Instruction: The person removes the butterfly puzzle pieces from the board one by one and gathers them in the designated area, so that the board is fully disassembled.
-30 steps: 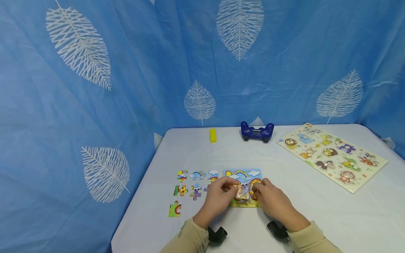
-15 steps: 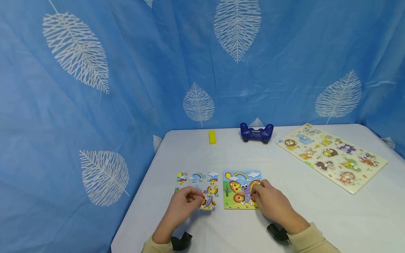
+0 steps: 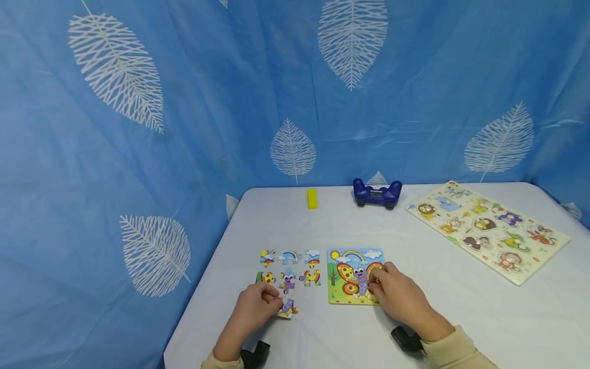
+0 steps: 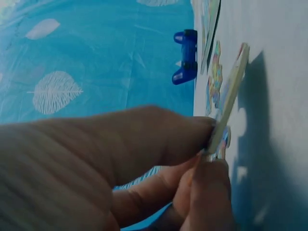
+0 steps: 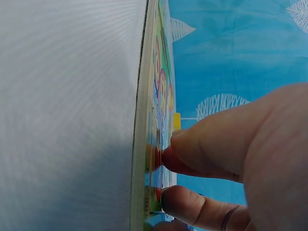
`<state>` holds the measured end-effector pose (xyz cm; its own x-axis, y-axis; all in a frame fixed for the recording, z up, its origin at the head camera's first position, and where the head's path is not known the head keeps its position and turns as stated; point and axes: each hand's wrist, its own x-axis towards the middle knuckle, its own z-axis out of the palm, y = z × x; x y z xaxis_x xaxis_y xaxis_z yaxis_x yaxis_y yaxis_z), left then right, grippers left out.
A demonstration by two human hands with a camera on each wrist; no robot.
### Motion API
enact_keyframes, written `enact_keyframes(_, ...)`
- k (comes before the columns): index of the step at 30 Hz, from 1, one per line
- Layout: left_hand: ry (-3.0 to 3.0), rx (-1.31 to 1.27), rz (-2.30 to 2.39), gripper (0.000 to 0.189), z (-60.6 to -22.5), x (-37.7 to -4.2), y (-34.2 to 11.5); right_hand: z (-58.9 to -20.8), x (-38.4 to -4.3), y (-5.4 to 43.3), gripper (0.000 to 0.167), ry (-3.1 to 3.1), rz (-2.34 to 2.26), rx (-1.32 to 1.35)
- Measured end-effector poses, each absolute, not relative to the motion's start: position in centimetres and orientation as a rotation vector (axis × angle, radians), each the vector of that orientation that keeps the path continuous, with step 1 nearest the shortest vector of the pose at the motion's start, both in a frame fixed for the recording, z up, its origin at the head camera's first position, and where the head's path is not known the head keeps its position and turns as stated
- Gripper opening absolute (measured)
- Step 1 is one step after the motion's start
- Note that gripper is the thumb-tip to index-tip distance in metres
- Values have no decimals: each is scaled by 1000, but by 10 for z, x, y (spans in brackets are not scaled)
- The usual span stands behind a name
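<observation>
Above the white table my left hand [image 3: 258, 306] pinches a jigsaw piece [image 3: 288, 309] with a purple butterfly body on it, tilted up from the cloth. In the left wrist view that jigsaw piece [image 4: 231, 98] shows edge-on between thumb and fingertips. My right hand [image 3: 400, 294] is at the lower right of the butterfly puzzle board [image 3: 338, 293], its fingertips at the picture surface and covering that corner. The right wrist view shows the puzzle board [image 5: 144, 108] edge-on with fingertips touching its face. Whether they grip a piece there cannot be seen.
Loose jigsaw pieces [image 3: 289, 279] lie in rows left of the board, partly behind my left hand. Farther back are a yellow block [image 3: 312, 199] and a blue game controller [image 3: 377, 195]. An animal puzzle board [image 3: 488, 230] lies at the right. A blue curtain [image 3: 221, 102] hangs behind.
My left hand has carried the jigsaw piece from over the puzzle board leftward to the front of the loose pieces. The right hand stays at the board's lower right.
</observation>
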<state>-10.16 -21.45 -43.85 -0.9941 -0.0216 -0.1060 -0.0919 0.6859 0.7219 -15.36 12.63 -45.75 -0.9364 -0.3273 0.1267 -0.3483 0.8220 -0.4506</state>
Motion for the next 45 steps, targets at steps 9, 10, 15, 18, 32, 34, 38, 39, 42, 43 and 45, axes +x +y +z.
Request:
enact_keyframes(9,2900,-140,1067,13,-439,-101,-205,-458,-153,125,8,-2955,752,542)
enact_keyframes(10,2903,-142,1044,13,-439,-101,-204,-458,-152,126,8,-2953,750,541)
enact_keyframes(15,2889,-183,970,14,-436,-102,-199,-459,-152,126,8,-2948,759,539)
enact_keyframes(18,2882,-206,964,14,-436,-101,-197,-460,-152,126,7,-2949,763,541)
enact_keyframes(32,2918,-212,846,19,-439,-104,-191,-459,-153,125,7,-2951,755,537)
enact_keyframes(34,2923,-230,813,20,-438,-105,-189,-459,-153,125,7,-2948,754,540)
enact_keyframes(38,2921,-285,767,21,-436,-105,-183,-458,-153,125,8,-2944,749,545)
enact_keyframes(39,2924,-293,754,21,-435,-104,-181,-458,-153,125,8,-2943,748,546)
enact_keyframes(42,2948,-294,719,24,-434,-104,-178,-457,-153,125,8,-2945,751,547)
enact_keyframes(43,2958,-286,709,26,-433,-105,-177,-457,-153,125,8,-2947,754,545)
enact_keyframes(45,2995,-242,693,30,-433,-105,-175,-458,-152,124,8,-2947,769,549)
